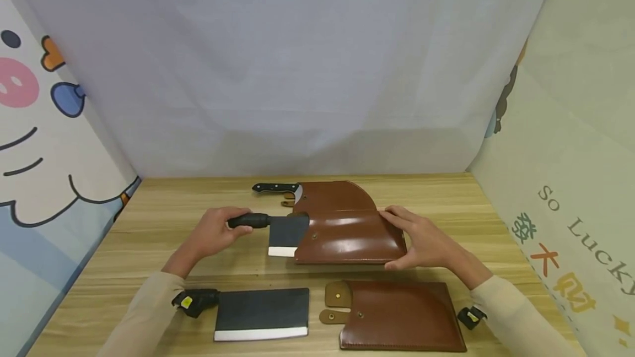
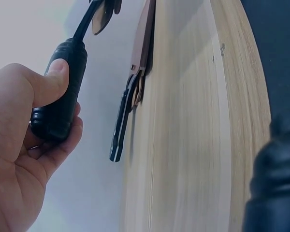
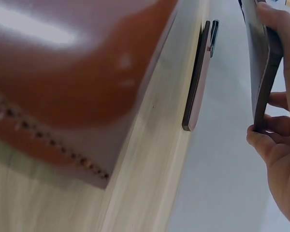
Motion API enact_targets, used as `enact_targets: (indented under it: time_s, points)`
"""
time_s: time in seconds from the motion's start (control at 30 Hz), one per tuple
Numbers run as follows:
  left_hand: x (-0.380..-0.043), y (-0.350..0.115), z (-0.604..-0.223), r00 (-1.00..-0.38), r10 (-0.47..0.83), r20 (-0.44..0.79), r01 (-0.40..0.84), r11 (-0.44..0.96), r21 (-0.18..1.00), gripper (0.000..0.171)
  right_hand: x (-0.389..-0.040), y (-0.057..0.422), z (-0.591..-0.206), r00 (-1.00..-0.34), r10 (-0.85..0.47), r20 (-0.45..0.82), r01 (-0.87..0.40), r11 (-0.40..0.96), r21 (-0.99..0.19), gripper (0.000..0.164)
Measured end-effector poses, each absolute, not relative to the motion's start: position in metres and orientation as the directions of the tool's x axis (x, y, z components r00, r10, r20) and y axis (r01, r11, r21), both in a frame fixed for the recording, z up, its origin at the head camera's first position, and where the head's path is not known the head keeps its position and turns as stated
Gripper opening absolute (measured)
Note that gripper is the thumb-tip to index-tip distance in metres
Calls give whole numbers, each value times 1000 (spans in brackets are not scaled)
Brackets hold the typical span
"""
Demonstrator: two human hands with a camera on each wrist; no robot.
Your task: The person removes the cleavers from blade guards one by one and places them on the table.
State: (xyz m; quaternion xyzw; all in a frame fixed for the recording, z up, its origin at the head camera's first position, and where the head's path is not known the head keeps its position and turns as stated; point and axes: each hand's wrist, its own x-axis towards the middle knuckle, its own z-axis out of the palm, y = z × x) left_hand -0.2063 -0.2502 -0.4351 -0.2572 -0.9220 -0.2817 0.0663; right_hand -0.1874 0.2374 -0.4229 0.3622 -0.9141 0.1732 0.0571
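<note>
My left hand (image 1: pixel 214 231) grips the black ridged handle (image 1: pixel 254 220) of a cleaver (image 1: pixel 286 230) over the table. Its dark blade with a bright edge sits mostly inside a glossy brown leather sheath (image 1: pixel 357 238), with the handle end of the blade showing. At the sheath's closed right end, my right hand (image 1: pixel 421 238) holds it between thumb and fingers. The right wrist view shows those fingers (image 3: pixel 262 140) around the sheath's edge (image 3: pixel 269 63). Both cleaver and sheath are raised off the wood in the wrist views.
Behind lies a black-handled knife (image 1: pixel 275 187) in a curved brown sheath (image 1: pixel 339 193). Nearer me, a second cleaver (image 1: pixel 263 308) lies bare at left. A flat brown sheath (image 1: pixel 404 313) with unfastened tan straps (image 1: pixel 337 295) lies at right. Cloth walls (image 1: pixel 307 70) enclose the wooden table (image 1: pixel 163 203).
</note>
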Motion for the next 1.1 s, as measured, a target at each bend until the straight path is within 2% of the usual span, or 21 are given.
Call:
enact_targets:
  time_s: [0.4,1.1]
  points:
    - [-203,-264,-437,-869,414,269,494,713,498,40,-184,248,-425,-752,-620,223,-658,692,-296,114]
    - [-201,-276,-432,-883,399,246,469,726,503,41,-191,254,-430,-720,-634,282,-693,672,-260,113]
